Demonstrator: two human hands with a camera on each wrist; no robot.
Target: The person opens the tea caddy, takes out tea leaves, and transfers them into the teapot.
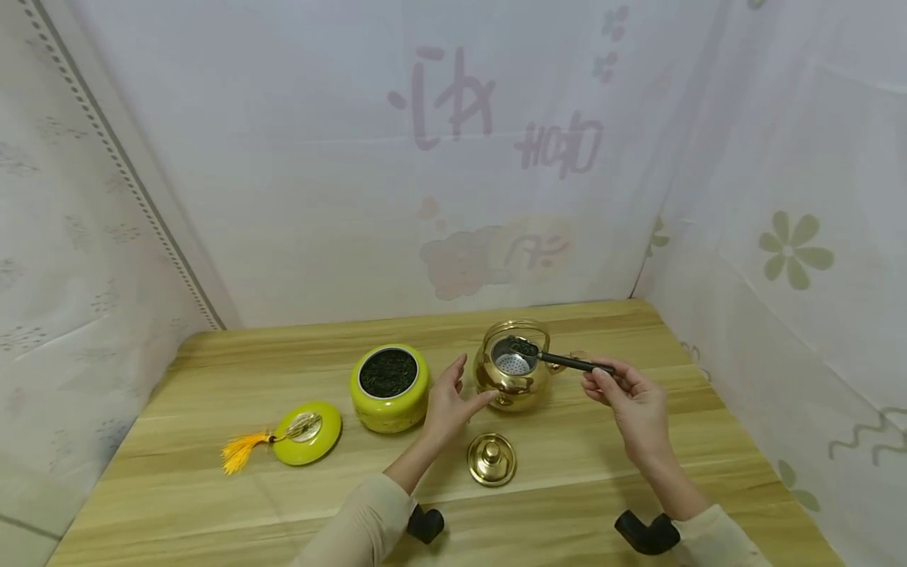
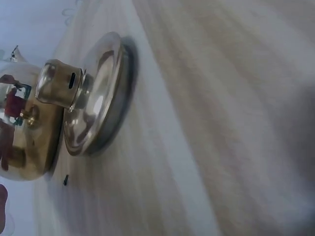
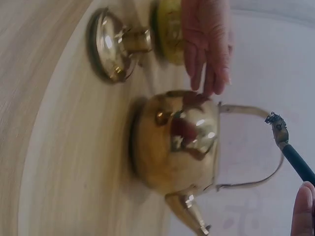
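A gold teapot point(image 1: 520, 386) stands on the table with its handle up and a perforated strainer point(image 1: 513, 363) showing in its mouth. My right hand point(image 1: 638, 405) pinches the dark handle of a tea scoop point(image 1: 577, 363). Dark tea leaves point(image 3: 275, 118) lie on the scoop's head, which is over the teapot's opening. My left hand point(image 1: 446, 405) is at the teapot's left side, fingers extended and thumb apart, with fingertips close to the gold wall. In front of the teapot rests its gold knobbed lid point(image 1: 492, 460).
Left of my left hand, a yellow-green jar point(image 1: 388, 413) holds dark tea leaves. Its lid point(image 1: 327, 442), with an orange tassel point(image 1: 243, 452), lies farther left. Patterned curtains point(image 1: 319, 197) hang behind the table and at both sides.
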